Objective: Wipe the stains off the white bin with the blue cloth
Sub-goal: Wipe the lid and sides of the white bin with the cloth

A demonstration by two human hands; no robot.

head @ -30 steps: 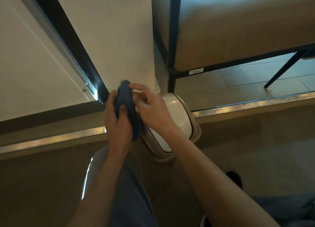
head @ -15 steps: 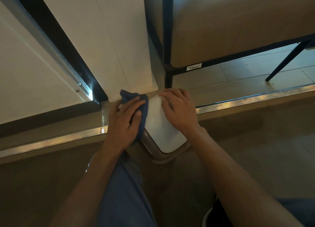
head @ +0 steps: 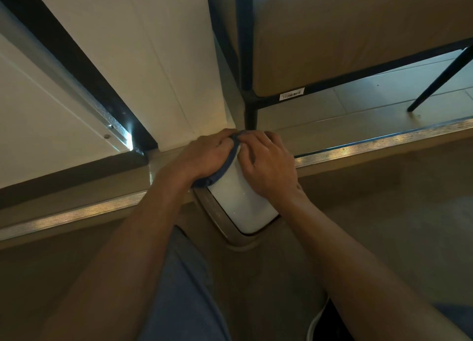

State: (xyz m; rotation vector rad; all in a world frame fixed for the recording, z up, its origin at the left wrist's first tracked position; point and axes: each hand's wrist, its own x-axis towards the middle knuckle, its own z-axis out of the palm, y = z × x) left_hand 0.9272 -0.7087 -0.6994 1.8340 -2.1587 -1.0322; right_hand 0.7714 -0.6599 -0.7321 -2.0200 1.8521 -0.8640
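A small white bin (head: 238, 202) with a beige rim stands on the floor by a raised step, seen from above. My left hand (head: 204, 156) presses the blue cloth (head: 222, 170) against the bin's left side; only a strip of cloth shows beneath the palm. On the right side of the bin's white lid rests my right hand (head: 268, 166), fingers curled over its far edge and touching the cloth's upper end.
A metal-edged step (head: 371, 146) runs across behind the bin. A white wall panel (head: 143, 67) and dark door frame (head: 76, 59) stand at the left. A black-legged upholstered seat (head: 345, 33) is behind at the right. My knee in blue trousers (head: 184, 289) is below.
Both hands came down from holding the cloth in the air onto the bin. The left hand with the cloth has slid to the bin's far left side; the right hand holds the lid.
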